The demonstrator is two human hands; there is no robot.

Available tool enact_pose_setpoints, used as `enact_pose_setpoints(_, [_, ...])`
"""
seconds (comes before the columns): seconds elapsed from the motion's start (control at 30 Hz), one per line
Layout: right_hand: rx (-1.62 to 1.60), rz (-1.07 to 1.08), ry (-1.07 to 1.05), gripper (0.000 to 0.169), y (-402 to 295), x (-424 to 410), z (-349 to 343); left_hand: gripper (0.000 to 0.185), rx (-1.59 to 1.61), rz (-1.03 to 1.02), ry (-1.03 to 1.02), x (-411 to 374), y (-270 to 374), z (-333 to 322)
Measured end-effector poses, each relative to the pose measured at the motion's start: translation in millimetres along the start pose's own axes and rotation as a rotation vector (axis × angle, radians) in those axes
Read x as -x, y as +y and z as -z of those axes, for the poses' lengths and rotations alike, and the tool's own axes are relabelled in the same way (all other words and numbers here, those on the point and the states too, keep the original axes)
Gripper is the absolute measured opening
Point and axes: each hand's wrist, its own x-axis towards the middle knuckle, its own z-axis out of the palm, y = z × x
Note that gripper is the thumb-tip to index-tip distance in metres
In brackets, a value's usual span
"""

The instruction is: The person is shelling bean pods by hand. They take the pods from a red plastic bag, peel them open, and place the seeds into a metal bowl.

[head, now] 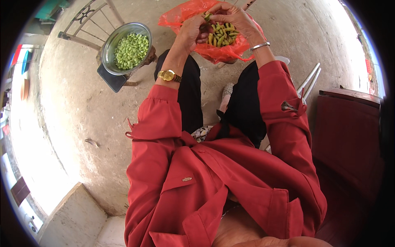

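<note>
Over an open red plastic bag [222, 52], both of my hands meet at a green bean pod [207, 17]. My left hand [194, 31], with a gold watch at its wrist, has its fingers curled around one side of the pod. The fingertips of my right hand [233, 18] pinch the pod from the other side; a silver bangle circles that wrist. Several green and browning bean pods [223, 34] lie in the bag beneath. To the left, a stainless steel bowl [110, 46] holds a heap of shelled green broad beans [131, 51].
Behind the bowl rises a metal chair back [92, 26]. A dark flat panel [111, 77] juts out below the bowl. On the right are white metal legs [308, 78] and a dark red wooden piece of furniture [345, 123]. A low wall [75, 213] stands at lower left on the concrete floor [92, 117].
</note>
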Motion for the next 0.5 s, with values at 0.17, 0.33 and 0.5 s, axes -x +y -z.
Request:
enact_pose_setpoints(0.17, [0.071, 0.056, 0.047, 0.012, 9, 1, -1, 0.016, -0.034, -0.026, 0.050, 0, -3, -2])
enact_pose_setpoints(0.33, [-0.061, 0.028, 0.041, 0.012, 14, 1, -3, 0.015, -0.008, -0.001, 0.059, -2, -6, -1])
enact_pose_setpoints(0.5, [-0.109, -0.002, 0.049, 0.010, 23, 3, -4, 0.015, -0.020, 0.008, 0.094, -1, -6, -3])
